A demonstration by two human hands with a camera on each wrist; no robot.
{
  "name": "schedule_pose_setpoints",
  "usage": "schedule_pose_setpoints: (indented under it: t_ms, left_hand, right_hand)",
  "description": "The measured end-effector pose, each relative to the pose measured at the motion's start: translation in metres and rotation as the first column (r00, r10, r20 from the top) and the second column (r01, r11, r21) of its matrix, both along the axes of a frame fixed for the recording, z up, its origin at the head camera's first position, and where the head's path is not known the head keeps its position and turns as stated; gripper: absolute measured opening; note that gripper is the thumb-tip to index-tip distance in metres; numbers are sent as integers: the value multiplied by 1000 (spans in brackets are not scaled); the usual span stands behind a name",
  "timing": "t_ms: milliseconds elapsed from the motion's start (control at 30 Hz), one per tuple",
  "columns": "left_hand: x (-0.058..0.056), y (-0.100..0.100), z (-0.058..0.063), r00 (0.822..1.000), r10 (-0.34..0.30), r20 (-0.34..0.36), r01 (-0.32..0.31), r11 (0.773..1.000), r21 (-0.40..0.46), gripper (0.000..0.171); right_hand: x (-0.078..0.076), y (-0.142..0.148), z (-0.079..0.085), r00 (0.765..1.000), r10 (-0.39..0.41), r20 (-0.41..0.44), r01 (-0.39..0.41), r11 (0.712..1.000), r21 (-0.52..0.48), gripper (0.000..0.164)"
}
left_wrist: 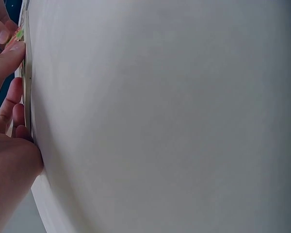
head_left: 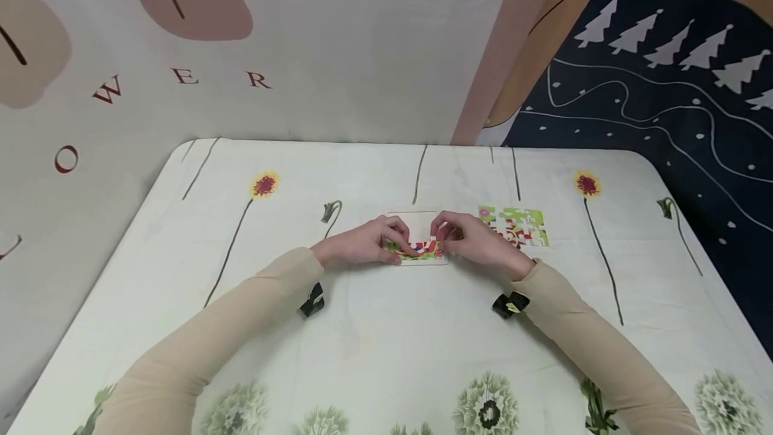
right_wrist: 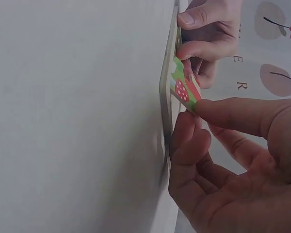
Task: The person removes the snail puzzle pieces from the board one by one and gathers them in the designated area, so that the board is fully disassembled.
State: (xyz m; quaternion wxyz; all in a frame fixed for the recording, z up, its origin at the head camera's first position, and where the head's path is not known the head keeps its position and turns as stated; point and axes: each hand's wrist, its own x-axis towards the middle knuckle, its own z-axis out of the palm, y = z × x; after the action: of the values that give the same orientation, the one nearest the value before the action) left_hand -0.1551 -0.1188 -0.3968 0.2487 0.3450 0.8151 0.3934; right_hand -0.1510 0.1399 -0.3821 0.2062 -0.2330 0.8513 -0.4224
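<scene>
A shallow pale puzzle board point(head_left: 413, 225) lies on the table, its lower part covered by colourful jigsaw pieces point(head_left: 417, 254). My left hand point(head_left: 368, 240) grips the board's left side, its thumb at the near edge and a finger reaching over the pieces. At the right side, my right hand point(head_left: 474, 237) pinches a jigsaw piece point(right_wrist: 182, 90) with a red, white-dotted mushroom on green. That piece tilts up from the board in the right wrist view. In the left wrist view the board's edge point(left_wrist: 28, 73) shows beside the fingers.
More jigsaw pieces point(head_left: 534, 220), fitted loosely into a patch, lie just right of the board, partly behind my right hand. A white flower-printed cloth point(head_left: 386, 334) covers the table. Printed hangings point(head_left: 362, 52) rise behind its far edge.
</scene>
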Motion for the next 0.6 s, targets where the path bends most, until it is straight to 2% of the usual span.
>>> schedule_pose_setpoints:
  t_ms: [333, 600]
  left_hand:
    - [0, 1, 0, 1000, 8, 14, -8, 1000, -27, 26]
    - [0, 1, -1, 1000, 18, 22, -17, 1000, -26, 26]
  right_hand:
    - [2, 4, -1, 1000, 25, -1, -25, 998, -51, 21]
    - [4, 12, 8, 1000, 14, -4, -14, 998, -59, 20]
